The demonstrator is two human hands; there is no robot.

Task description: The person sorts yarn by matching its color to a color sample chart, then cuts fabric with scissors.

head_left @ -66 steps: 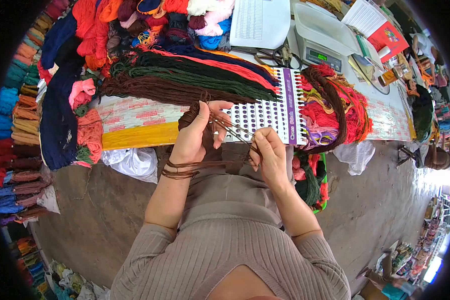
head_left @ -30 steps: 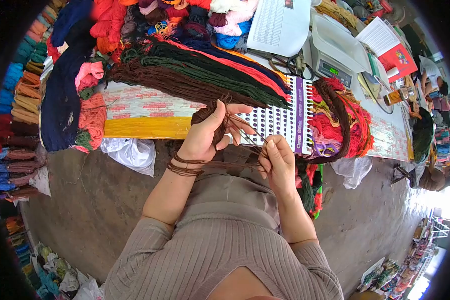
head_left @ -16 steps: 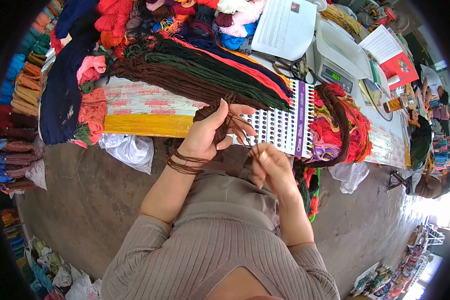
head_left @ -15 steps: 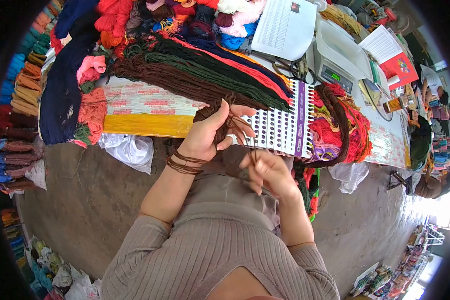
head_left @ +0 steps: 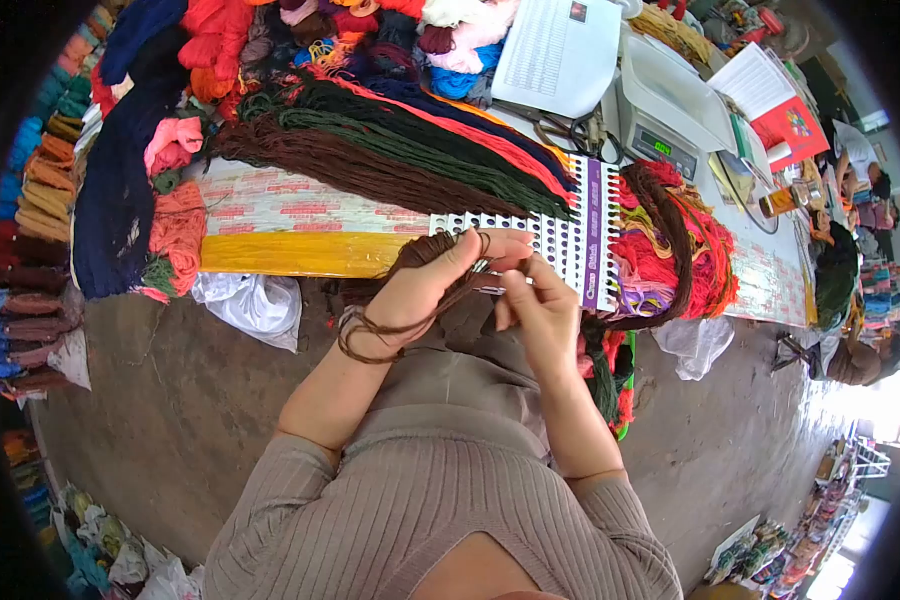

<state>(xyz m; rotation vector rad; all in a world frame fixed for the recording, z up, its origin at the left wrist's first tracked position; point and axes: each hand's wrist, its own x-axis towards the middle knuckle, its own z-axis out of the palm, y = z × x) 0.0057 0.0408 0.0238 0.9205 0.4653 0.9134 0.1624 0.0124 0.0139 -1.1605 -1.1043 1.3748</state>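
My left hand [head_left: 432,288] is closed around a bundle of dark brown yarn [head_left: 422,252], with a few loose strands looped about the wrist. My right hand [head_left: 544,312] meets the left fingertips, its thumb and fingers pinched on brown strands that are partly hidden. Just beyond both hands, at the table edge, lies a white thread card with rows of holes and a purple strip [head_left: 592,235]. Long hanks of brown yarn [head_left: 340,170], dark green, coral and black yarn stretch from the left to the card's holes.
Behind the card sit scissors [head_left: 560,130], a digital scale [head_left: 660,148] and a printed sheet [head_left: 555,55]. A red and multicoloured yarn heap [head_left: 705,250] lies right of it. Navy hanks [head_left: 115,200] hang over the table's left end. Another person [head_left: 855,155] is at far right.
My right hand has moved up to the left fingertips. The left hand has turned flatter, and the strands that stretched between the hands are now drawn close. The view has shifted slightly.
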